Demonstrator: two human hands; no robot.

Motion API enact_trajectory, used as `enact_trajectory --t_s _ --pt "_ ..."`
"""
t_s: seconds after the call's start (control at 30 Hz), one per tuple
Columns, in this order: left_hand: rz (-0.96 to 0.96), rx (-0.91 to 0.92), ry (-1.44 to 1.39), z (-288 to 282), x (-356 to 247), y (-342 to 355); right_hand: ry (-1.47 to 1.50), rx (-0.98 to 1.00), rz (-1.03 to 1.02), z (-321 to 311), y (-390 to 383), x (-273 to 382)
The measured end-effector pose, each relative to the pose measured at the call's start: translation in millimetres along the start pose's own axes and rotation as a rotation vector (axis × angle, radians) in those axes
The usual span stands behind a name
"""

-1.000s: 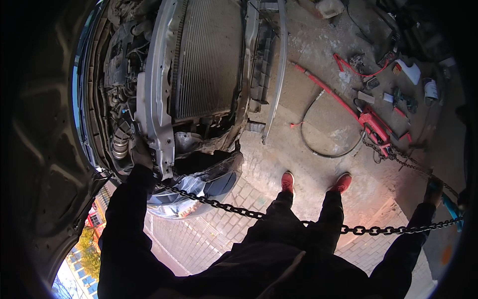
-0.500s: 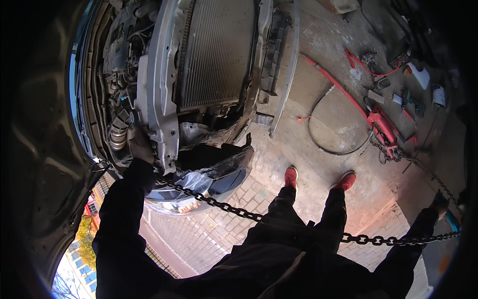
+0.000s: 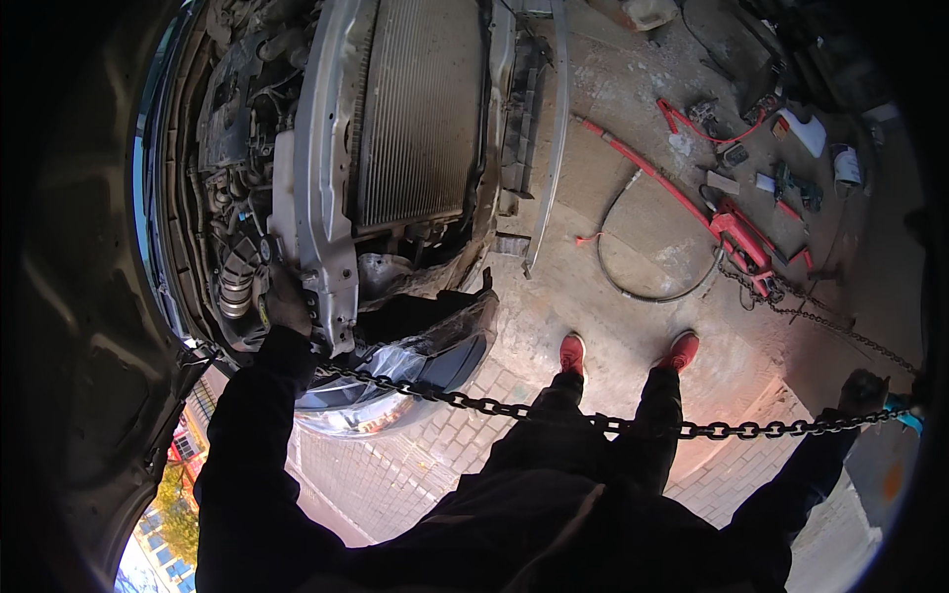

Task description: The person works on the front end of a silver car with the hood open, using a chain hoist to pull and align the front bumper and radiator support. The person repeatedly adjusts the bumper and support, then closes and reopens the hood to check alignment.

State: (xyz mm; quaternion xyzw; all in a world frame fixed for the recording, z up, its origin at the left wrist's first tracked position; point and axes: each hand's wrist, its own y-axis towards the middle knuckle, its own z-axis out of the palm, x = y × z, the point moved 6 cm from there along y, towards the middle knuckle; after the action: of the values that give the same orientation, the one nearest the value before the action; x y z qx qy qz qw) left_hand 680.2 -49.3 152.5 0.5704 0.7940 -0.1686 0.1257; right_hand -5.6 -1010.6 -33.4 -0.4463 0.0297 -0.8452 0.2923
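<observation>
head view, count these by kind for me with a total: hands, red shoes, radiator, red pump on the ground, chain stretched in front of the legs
left hand and right hand: 2
red shoes: 2
radiator: 1
red pump: 1
stretched chain: 1
total: 7

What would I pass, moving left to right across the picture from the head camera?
Raised hood, ribbed pipe, left hand, radiator, left red shoe, right red shoe, right hand.
</observation>
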Motion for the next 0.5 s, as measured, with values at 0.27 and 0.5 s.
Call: enact_trajectory --t_s 0.27,0.5 --pt "0.174 -0.119 -0.004 -5.5 1.1 3.5 -0.348 -0.589 0.003 -165.2 123.9 18.7" --pt "0.153 -0.125 -0.013 -8.6 8.7 5.5 -0.473 -0.567 -0.209 -115.9 122.0 35.1"
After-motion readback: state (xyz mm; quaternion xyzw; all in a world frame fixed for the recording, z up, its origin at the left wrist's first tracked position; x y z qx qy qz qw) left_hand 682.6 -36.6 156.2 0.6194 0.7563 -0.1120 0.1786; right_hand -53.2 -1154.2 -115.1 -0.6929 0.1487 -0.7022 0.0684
